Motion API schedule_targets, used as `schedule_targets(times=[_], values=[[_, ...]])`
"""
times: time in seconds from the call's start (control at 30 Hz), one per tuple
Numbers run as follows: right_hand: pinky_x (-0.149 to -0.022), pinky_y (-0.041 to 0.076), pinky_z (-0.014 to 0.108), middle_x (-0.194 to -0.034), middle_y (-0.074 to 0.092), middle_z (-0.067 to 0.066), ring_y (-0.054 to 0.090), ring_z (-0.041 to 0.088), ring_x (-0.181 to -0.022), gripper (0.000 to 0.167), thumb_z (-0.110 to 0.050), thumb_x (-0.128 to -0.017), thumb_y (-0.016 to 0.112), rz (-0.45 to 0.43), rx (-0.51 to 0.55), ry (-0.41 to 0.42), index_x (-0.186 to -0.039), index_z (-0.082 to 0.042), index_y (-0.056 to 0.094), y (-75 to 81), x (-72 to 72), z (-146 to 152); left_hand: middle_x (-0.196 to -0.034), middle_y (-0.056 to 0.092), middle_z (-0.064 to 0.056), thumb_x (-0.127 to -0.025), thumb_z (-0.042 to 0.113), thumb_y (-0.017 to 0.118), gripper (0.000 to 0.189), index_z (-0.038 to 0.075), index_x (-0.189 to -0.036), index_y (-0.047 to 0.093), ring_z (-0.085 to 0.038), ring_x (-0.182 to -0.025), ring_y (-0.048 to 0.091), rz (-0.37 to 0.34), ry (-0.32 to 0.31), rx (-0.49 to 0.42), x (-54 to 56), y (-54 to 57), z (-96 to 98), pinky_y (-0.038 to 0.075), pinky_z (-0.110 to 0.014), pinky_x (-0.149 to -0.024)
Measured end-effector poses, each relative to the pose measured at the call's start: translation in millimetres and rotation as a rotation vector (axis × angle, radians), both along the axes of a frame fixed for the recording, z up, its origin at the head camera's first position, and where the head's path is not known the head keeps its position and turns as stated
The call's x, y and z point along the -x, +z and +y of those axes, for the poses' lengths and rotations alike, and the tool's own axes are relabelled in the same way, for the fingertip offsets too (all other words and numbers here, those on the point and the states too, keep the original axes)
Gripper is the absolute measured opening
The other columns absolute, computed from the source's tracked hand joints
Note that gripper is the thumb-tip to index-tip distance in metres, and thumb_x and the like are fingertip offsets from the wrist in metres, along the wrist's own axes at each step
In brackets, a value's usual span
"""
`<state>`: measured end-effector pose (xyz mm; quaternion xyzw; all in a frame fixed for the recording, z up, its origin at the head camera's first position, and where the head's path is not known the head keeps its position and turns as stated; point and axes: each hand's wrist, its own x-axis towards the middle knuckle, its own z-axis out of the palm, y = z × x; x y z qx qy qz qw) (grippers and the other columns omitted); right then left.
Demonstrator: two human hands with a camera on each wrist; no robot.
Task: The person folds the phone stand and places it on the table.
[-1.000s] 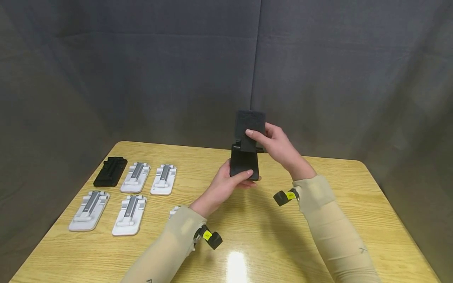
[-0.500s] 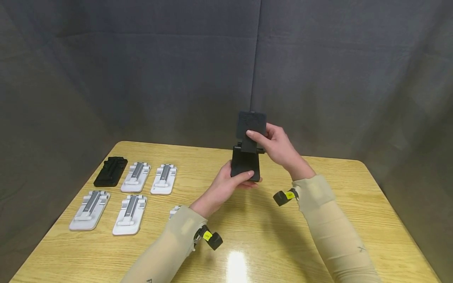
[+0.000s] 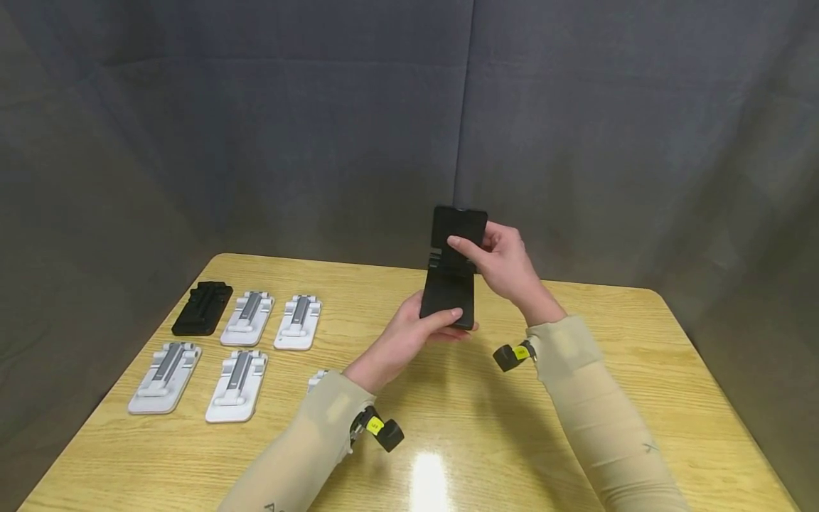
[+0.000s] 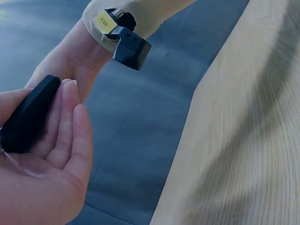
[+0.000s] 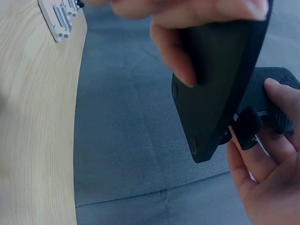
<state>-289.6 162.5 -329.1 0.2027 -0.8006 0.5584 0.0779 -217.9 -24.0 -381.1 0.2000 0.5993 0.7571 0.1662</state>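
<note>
A black folding phone stand (image 3: 446,295) is held up over the far part of the table, its two flat parts hinged open. My left hand (image 3: 409,334) grips the lower plate, thumb across its near end. My right hand (image 3: 505,264) pinches the upper plate (image 3: 459,220), thumb on its face. In the left wrist view, the dark plate (image 4: 30,117) lies between left thumb and fingers. In the right wrist view, the base's underside (image 5: 201,103) shows small round feet, and the right fingers (image 5: 262,164) lie beside the hinge. Part of the stand is covered by fingers.
Several white folded phone stands (image 3: 238,387) and one black folded stand (image 3: 202,308) lie on the left of the wooden table (image 3: 512,455). Another white one (image 3: 316,380) is mostly hidden by the left forearm. A dark curtain (image 3: 320,142) hangs behind the table.
The upper plate has turned at its hinge, and the arm that hung down over the joint no longer stands out. Both hands keep their holds, and the stand has shifted slightly right.
</note>
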Motion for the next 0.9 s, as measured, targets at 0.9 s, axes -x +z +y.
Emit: schedule_targets(times=[0.9], values=[[-0.113, 0.036, 0.046, -0.133, 0.059, 0.017, 0.054, 0.03, -0.123, 0.074, -0.062, -0.104, 0.04, -0.163, 0.03, -0.131, -0.136, 0.001, 0.06, 27.6, 0.4, 3, -0.111, 0.072, -0.02, -0.104, 0.014, 0.061, 0.038, 0.004, -0.138, 0.046, -0.037, -0.102, 0.07, 0.021, 0.015, 0.008, 0.0, -3.6, 2.4, 0.056, -0.042, -0.093]])
